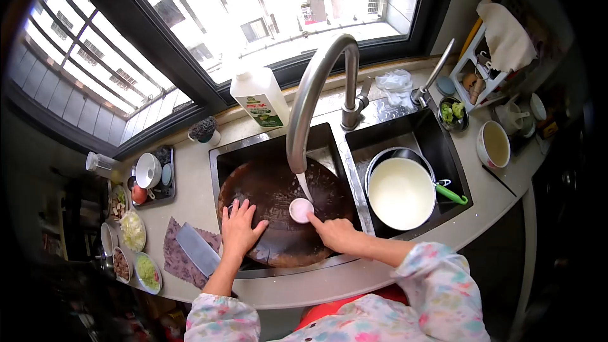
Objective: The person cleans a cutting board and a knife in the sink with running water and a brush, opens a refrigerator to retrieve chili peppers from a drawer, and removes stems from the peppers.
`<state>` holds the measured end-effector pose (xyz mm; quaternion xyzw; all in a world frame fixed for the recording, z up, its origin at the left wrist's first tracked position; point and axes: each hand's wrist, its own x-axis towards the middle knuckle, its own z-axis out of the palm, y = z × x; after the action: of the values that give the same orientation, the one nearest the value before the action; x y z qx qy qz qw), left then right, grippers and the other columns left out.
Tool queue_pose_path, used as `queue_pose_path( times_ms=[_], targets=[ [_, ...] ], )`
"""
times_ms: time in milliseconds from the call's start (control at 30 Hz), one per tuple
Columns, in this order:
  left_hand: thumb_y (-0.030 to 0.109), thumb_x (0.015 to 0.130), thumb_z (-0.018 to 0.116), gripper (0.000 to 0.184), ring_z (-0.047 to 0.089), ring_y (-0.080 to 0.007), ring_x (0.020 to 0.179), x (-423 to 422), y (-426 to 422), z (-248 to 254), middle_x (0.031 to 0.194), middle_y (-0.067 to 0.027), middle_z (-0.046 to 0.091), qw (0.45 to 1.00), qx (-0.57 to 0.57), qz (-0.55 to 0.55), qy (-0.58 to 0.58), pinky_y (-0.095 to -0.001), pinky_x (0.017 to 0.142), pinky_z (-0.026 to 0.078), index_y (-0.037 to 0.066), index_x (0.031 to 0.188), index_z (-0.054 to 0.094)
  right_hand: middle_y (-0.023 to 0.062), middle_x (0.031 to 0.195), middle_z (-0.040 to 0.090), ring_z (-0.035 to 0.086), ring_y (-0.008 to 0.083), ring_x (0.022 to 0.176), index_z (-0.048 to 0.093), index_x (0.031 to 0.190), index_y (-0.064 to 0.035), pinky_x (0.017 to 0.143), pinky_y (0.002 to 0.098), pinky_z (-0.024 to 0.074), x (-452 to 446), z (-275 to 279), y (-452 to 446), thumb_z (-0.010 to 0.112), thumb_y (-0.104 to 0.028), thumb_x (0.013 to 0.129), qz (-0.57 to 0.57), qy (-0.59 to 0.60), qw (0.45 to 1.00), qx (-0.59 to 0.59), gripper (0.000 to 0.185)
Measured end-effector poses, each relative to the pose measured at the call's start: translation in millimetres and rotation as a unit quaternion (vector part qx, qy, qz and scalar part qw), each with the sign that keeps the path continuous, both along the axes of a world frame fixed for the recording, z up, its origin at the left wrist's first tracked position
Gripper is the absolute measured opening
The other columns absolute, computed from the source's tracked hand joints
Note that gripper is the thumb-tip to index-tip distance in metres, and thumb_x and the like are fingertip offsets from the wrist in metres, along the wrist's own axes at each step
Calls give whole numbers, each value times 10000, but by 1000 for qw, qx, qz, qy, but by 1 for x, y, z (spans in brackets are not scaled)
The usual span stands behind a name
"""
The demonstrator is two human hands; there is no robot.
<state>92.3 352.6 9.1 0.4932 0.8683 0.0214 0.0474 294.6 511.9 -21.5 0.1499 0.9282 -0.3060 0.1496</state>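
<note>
1. The window [168, 44] is the biggest thing I see, with the sink [348, 183] just below it. The sink has two dark tubs.
2. A big, round, brown board [278, 250] lies in the left tub. It looks wet.
3. In the right tub is a round pot [402, 193]. It looks white inside, but I can't tell what the white is. A green handle [451, 194] sticks out beside it.
4. The tall, bendy tap [310, 101] hangs over the board, and water [304, 187] runs down from it.
5. A white bottle [261, 98] stands behind the left tub.
6. A wide knife [197, 250] lies partly on a purple cloth [174, 259], left of the sink.
7. The left hand [239, 228] is flat on the board. Its fingers are spread out and hold nothing.
8. The right hand [339, 234] has its pointing finger at the edge of the pink thing. I can't tell if it is gripping or just pushing.
9. That little, round pink thing [301, 210] is over the board, just under the water.
</note>
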Motion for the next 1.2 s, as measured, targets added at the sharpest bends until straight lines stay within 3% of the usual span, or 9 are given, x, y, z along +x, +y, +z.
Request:
queue_pose_path(
  times_ms=[200,267,467,633,767,933,1067,1133,1200],
  targets=[
    [347,736,667,438,428,-304,1213,-4,-5,-10,1218,-121,545,999,50,9,-7,-476,1038,253,71,1072,616,160,661,629,639,277,575,376,1241,99,505,358,512,-119,-67,-11,470,-79,794,-63,187,973,118,490],
    [304,764,637,403,448,-300,1194,-5,-6,-14,1210,-128,550,997,69,22,1,-480,1029,272,58,1081,605,188,664,628,648,263,591,370,1220,140,506,340,514,-146,-47,-8,480,-87,796,-67,180,972,139,494],
    [345,842,505,488,350,-292,1278,-13,-5,-23,1346,-121,428,997,-55,-29,52,-505,1048,226,76,1250,482,181,724,640,643,339,644,316,1349,-64,595,471,503,-32,-11,-5,455,-99,792,-18,32,999,32,575],
    [519,899,286,623,92,-274,1379,-43,49,-33,1490,-19,174,966,-255,25,-27,-568,1066,84,163,1410,259,196,781,646,645,345,706,301,1350,-57,623,474,502,12,-24,19,449,-94,807,-132,-46,990,19,564],
    [544,882,307,663,90,-286,1377,-47,99,-66,1486,-31,184,963,-246,105,-18,-583,1062,71,160,1418,233,211,741,633,621,395,668,331,1286,-61,603,507,485,0,-62,5,442,-229,887,-253,-18,967,8,447],
    [573,867,309,740,148,-331,1356,-61,146,-129,1468,-103,218,981,-190,33,25,-543,1074,86,50,1389,270,243,679,609,604,425,645,367,1219,-47,605,529,467,-3,-65,8,473,-211,879,-358,25,931,-71,392],
    [529,875,331,661,150,-354,1350,-7,176,-138,1475,-59,210,973,-213,-85,-20,-670,999,95,123,1395,276,252,660,600,600,420,633,371,1210,15,604,517,468,-7,-83,8,472,-159,871,-385,84,916,-73,394],
    [474,884,349,617,169,-362,1344,12,160,-137,1468,-81,222,954,-193,-228,18,-646,1014,126,117,1384,289,256,659,597,598,425,636,382,1181,24,607,515,470,-7,-83,9,473,-140,867,-392,97,911,-81,366],
    [419,889,371,581,205,-364,1333,22,142,-140,1452,-111,249,952,-170,-249,-61,-604,1031,165,113,1377,297,269,678,596,597,433,660,391,1168,22,621,519,470,-8,-81,11,473,-133,864,-395,100,909,-80,350]
  ],
)
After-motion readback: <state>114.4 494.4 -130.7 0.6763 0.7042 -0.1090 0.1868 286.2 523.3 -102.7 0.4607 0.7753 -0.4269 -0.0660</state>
